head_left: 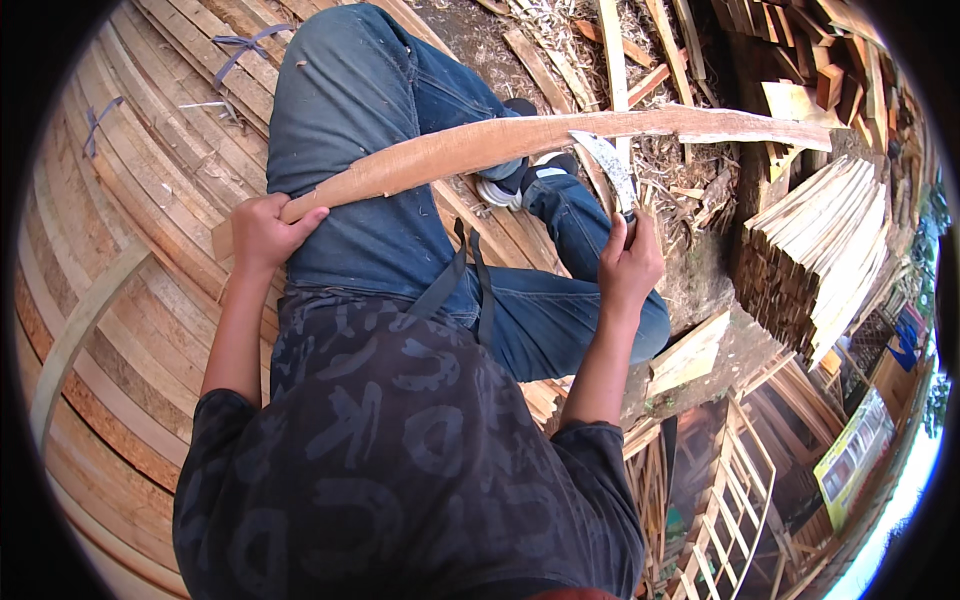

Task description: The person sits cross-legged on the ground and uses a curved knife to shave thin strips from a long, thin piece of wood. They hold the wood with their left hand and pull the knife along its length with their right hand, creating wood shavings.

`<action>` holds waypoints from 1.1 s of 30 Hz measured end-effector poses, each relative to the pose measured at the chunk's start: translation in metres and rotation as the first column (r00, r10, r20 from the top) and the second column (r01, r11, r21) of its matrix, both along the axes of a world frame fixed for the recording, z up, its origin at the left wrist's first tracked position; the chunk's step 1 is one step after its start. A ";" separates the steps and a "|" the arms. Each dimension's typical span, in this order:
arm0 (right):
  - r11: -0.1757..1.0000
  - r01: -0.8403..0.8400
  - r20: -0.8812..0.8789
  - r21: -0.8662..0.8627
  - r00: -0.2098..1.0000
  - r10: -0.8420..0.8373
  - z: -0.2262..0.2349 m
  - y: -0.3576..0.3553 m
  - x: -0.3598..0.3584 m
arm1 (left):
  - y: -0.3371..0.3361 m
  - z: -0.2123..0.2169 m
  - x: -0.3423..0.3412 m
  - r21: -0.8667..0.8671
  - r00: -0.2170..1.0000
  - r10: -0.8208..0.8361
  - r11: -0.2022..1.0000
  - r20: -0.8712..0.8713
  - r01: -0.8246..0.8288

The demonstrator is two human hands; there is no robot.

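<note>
My left hand (268, 235) is wrapped round the near end of a long wooden slat (470, 148), thumb on top. The slat lies across my raised left thigh and runs out to the right, its far part rough and pale along the edges. In my right hand (632, 262) is a curved knife (608, 165), gripped by its dark handle, most of which my fingers hide. Its hooked blade points up and left. The tip meets the lower edge of the slat in this view; whether it cuts in, I cannot tell.
Stacked boards (130, 330) fill the left side, with dark ties (245, 50) on some. Shavings and offcuts (560, 60) litter the ground ahead. A bundle of cut slats (815, 240) stands at right, and a wooden lattice frame (735, 500) is at lower right.
</note>
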State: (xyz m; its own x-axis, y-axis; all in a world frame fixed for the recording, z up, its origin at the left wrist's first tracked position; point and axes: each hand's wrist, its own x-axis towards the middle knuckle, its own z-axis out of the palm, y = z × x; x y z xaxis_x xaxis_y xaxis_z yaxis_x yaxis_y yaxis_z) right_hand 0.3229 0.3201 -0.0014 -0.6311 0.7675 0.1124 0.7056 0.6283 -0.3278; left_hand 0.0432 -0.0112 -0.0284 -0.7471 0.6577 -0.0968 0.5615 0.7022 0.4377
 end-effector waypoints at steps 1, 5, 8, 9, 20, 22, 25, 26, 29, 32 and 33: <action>0.988 0.155 -0.017 -0.028 0.988 -0.156 -0.004 0.008 0.007 | 0.000 -0.003 0.001 -0.002 1.000 0.004 1.000 0.002 -0.004; 0.792 0.603 -0.117 0.097 0.797 -0.593 -0.005 0.086 0.102 | -0.020 -0.017 -0.003 0.089 0.997 -0.039 0.996 0.065 0.033; 0.847 0.525 -0.083 0.089 0.851 -0.519 0.019 0.078 0.135 | -0.013 -0.010 -0.006 0.015 0.994 -0.033 0.999 0.105 0.032; 0.870 0.492 -0.068 0.031 0.870 -0.489 0.022 0.065 0.132 | -0.007 -0.006 -0.008 -0.035 0.993 0.010 0.999 0.114 -0.006; 0.953 -0.040 -0.197 -0.300 0.980 -0.020 0.008 -0.038 -0.030 | 0.000 0.005 -0.007 -0.139 0.991 0.041 0.990 0.126 -0.023; 0.963 -0.014 -0.152 -0.269 0.988 -0.028 0.011 -0.028 -0.033 | 0.002 0.006 -0.005 -0.120 0.994 0.045 0.992 0.103 -0.032; 0.992 -0.022 -0.060 -0.125 0.998 0.015 0.008 -0.007 -0.033 | 0.006 0.007 -0.001 -0.102 0.995 0.066 0.993 0.075 -0.058; 0.994 -0.035 -0.039 -0.106 0.999 0.032 0.006 0.001 -0.030 | 0.007 0.009 0.000 -0.108 0.995 0.074 0.992 0.069 -0.066; 0.997 -0.041 0.000 -0.067 0.999 0.041 0.003 0.011 -0.030 | 0.011 0.011 0.002 -0.091 0.992 0.100 0.991 0.074 -0.093; 0.964 0.194 -0.024 -0.184 0.979 -0.202 0.003 0.034 -0.028 | 0.008 0.008 0.001 -0.083 0.993 0.093 0.993 0.067 -0.087; 0.987 0.109 0.038 0.117 0.993 -0.114 -0.004 0.053 -0.013 | 0.007 0.009 0.001 -0.085 0.994 0.087 0.993 0.061 -0.082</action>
